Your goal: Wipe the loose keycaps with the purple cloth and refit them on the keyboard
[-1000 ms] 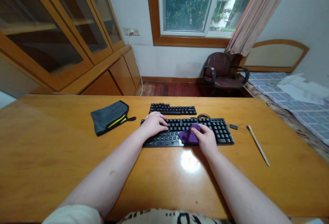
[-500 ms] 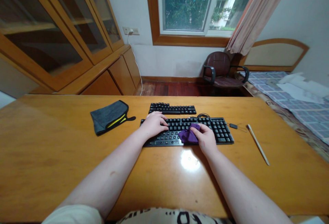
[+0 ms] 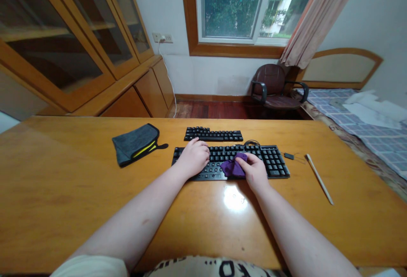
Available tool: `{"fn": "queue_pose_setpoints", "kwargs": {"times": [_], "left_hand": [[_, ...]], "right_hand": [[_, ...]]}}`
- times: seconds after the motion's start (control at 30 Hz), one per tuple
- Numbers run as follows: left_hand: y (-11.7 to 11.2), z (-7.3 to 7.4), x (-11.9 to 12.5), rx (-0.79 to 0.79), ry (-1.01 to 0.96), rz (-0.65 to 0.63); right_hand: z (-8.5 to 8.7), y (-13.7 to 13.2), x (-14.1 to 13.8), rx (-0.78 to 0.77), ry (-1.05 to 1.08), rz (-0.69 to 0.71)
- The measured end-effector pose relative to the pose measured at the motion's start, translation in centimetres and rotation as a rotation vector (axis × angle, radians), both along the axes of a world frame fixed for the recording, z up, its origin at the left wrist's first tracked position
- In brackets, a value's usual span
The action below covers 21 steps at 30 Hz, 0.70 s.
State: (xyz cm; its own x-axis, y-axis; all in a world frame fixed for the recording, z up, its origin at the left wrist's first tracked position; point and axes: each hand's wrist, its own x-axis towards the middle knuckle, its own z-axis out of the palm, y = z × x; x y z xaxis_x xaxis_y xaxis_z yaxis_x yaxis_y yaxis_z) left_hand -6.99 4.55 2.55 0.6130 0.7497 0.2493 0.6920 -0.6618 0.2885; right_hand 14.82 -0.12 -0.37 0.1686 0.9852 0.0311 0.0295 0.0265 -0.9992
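A black keyboard (image 3: 275,162) lies on the wooden desk; along its lower left part the keycaps are off and bare switches show. Over its left half is my left hand (image 3: 194,157), closed, fingers curled down onto the keys; the fingertips are hidden, so what they hold cannot be made out. My right hand (image 3: 255,172) pinches a purple cloth (image 3: 234,166) that rests on the keyboard's middle. Just behind the keyboard, loose black keycaps (image 3: 222,135) stand in neat rows, close to the left hand's knuckles.
Left of the keyboard lies a folded grey cloth (image 3: 135,144) with a yellow inside. To the right are a small black piece with thin wire (image 3: 288,156) and a white stick (image 3: 319,179). A coiled cable (image 3: 252,143) sits behind the keyboard. Beyond the desk stands an armchair (image 3: 270,86).
My left hand has shifted slightly right and turned; its fingers, spread before, are now curled and the thumb is out of sight. The right hand and purple cloth stay about where they were.
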Motion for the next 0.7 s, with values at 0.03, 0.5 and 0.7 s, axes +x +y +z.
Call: {"fn": "queue_pose_setpoints", "kwargs": {"times": [0.03,0.5,0.7], "left_hand": [[-0.1,0.0,0.1,0.015,0.005,-0.005],[-1.4,0.7,0.2,-0.073,0.140,0.044],[2.1,1.6,-0.7,-0.109,0.092,0.097]], "right_hand": [[0.0,0.0,0.0,-0.002,0.002,0.001],[-0.1,0.0,0.0,-0.018,0.018,0.011],[-0.1,0.0,0.0,-0.013,0.027,0.010]]}}
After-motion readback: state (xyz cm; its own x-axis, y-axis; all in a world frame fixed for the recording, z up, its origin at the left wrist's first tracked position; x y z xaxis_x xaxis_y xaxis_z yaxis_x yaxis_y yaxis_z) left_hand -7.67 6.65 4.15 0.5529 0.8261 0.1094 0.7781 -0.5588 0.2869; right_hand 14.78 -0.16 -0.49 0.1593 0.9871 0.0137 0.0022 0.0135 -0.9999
